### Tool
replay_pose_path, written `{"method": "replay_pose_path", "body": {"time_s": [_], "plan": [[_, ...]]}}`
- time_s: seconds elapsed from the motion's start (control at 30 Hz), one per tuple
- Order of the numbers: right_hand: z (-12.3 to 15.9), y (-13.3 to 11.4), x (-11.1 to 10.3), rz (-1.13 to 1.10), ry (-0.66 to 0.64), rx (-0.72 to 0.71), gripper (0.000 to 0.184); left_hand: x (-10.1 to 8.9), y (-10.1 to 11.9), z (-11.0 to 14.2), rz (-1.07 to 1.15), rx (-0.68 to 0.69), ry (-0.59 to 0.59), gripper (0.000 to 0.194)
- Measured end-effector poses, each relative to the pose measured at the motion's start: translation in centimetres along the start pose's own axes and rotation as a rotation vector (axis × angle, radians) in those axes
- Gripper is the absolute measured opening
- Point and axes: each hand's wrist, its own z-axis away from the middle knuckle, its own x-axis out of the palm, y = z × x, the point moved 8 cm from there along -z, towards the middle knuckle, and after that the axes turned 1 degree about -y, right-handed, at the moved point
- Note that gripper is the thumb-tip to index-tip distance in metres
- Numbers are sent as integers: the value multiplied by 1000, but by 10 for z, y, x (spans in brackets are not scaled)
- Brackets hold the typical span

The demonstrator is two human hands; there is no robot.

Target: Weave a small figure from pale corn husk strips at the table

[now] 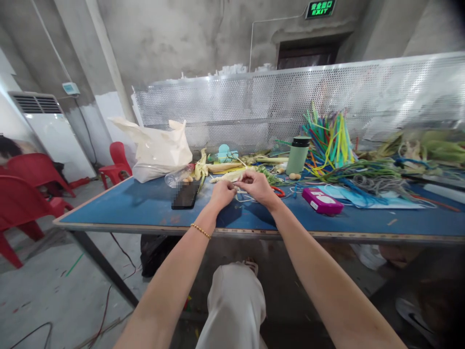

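Note:
My left hand (223,193) is closed in a pinch above the blue tabletop (119,206). My right hand (258,188) comes close to it from the right, thumb and forefinger pressed together. What the fingertips hold is too small to make out. Pale corn husks (222,167) lie just behind both hands. Beside the right wrist shows a red loop (279,192), perhaps a scissors handle, partly hidden by that hand. A dark phone (186,196) lies to the left of my left hand.
A white bag (160,152) stands at the back left. Further right are a green tumbler (298,157), a purple box (322,201), blue face masks (378,198) and a bundle of coloured strips (332,140). A perforated metal panel (225,106) runs behind the table.

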Motion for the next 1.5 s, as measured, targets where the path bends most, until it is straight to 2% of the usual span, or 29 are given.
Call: {"method": "replay_pose_path", "body": {"time_s": [0.13, 0.27, 0.47, 0.57, 0.67, 0.77, 0.87, 0.93, 1.03, 1.13, 1.3, 1.5], "plan": [[2, -11, -5, 118, 79, -126, 18, -3, -8, -2, 20, -61, 58, 16], [3, -15, -7, 197, 97, -176, 8, 7, -16, -6, 201, -41, 37, 17], [4, -17, -4, 232, 71, -209, 5, 10, -24, -4, 501, -142, 16, 15], [5, -20, 0, 202, 36, -253, 7, 7, -25, 1, 641, -228, 26, 16], [6, -20, 4, 162, -13, -243, 8, 8, -25, 3, 742, -254, 12, 18], [6, -14, 7, 139, -26, -164, 9, 10, -24, 2, 668, -224, 2, 20], [4, -9, 3, 115, 30, -102, 11, 6, -15, -1, 425, -105, 14, 17], [4, -8, -2, 113, 95, -95, 12, 2, -7, -2, 270, -21, 39, 17], [5, -11, -5, 138, 128, -117, 11, -1, -5, -3, 178, -3, 69, 19], [6, -12, 0, 118, 69, -119, 10, 1, -11, -4, 207, -38, 66, 21], [8, -17, 3, 124, 42, -170, 8, 10, -23, -5, 443, -135, 27, 25], [6, -12, 2, 111, 39, -140, 9, 13, -18, -1, 641, -141, -13, 21]]}}
